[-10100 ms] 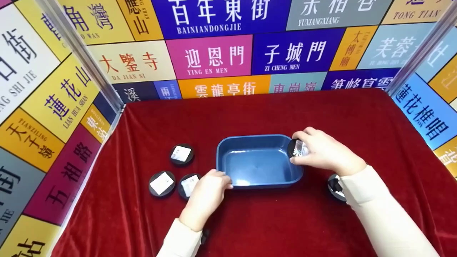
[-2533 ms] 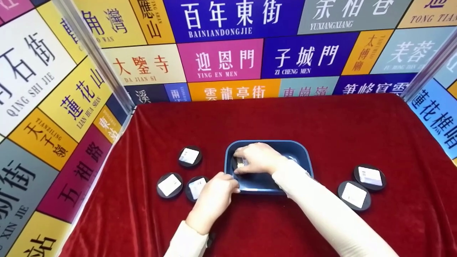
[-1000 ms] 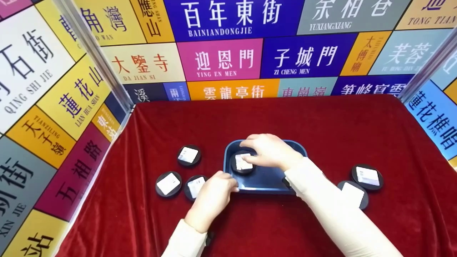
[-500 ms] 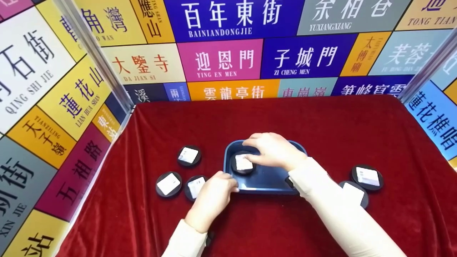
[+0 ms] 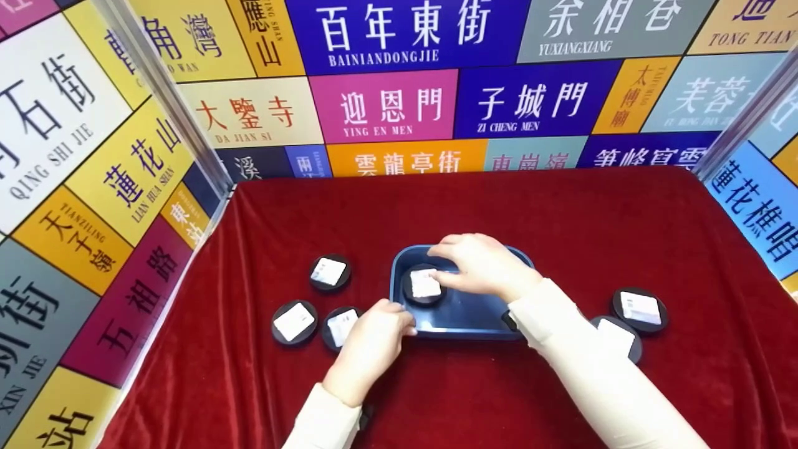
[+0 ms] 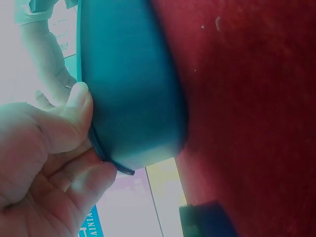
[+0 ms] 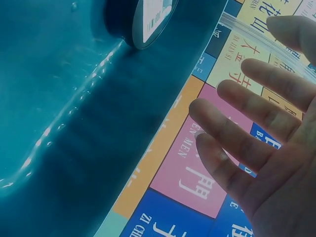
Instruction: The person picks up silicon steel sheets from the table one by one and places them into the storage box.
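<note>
My left hand (image 5: pixel 371 343) grips the near left corner of a blue plastic bin (image 5: pixel 474 315). In the left wrist view its thumb and fingers pinch the rim of the bin (image 6: pixel 133 89). A round black container with a white label (image 5: pixel 425 284) lies flat inside, at the left end. Over the bin hovers my right hand (image 5: pixel 483 265), fingers spread and holding nothing. The right wrist view shows that hand (image 7: pixel 261 148) with its fingers apart, and the container (image 7: pixel 153 19) away from it, a barcode on its label.
Left of the bin lie a rear black container (image 5: pixel 330 272), a front left one (image 5: pixel 294 322) and one partly behind my left hand (image 5: pixel 340 324). Two more, a far one (image 5: pixel 639 309) and a near one (image 5: pixel 623 340), lie at right. Sign-covered panels (image 5: pixel 383 106) enclose the red cloth (image 5: pixel 499 206).
The bin held nothing ten seconds ago, while my right hand held a black container at its right edge. Later that hand held one inside the bin; it has let go and drawn back right.
</note>
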Tool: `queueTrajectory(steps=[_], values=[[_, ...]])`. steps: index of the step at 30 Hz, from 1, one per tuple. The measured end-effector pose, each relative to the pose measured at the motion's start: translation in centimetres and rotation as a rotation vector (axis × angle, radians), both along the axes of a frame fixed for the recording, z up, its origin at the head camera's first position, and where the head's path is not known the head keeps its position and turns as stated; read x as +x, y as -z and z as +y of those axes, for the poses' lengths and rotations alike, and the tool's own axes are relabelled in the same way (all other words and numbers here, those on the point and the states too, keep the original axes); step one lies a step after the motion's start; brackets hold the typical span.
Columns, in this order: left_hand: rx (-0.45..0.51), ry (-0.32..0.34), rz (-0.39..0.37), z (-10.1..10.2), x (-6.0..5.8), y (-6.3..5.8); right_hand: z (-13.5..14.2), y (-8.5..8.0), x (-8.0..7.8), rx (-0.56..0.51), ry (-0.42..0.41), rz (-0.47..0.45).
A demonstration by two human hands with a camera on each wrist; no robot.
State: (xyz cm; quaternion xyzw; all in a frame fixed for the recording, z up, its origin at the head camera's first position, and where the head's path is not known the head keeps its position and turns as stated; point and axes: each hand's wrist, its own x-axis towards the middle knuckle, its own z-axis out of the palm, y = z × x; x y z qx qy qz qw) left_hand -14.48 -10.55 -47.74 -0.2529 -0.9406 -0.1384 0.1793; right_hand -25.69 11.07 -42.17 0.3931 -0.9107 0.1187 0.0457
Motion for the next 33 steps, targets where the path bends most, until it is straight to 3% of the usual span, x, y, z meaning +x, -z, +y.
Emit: queueTrajectory(steps=[13, 33], values=[[0.004, 0.001, 0.019, 0.1, 0.1, 0.0, 0.5, -0.2, 0.6, 0.001, 0.025, -0.031], [0.009, 0.016, 0.011, -0.1, 0.1, 0.1, 2.4, -0.2, 1.4, -0.027, 0.051, -0.003]])
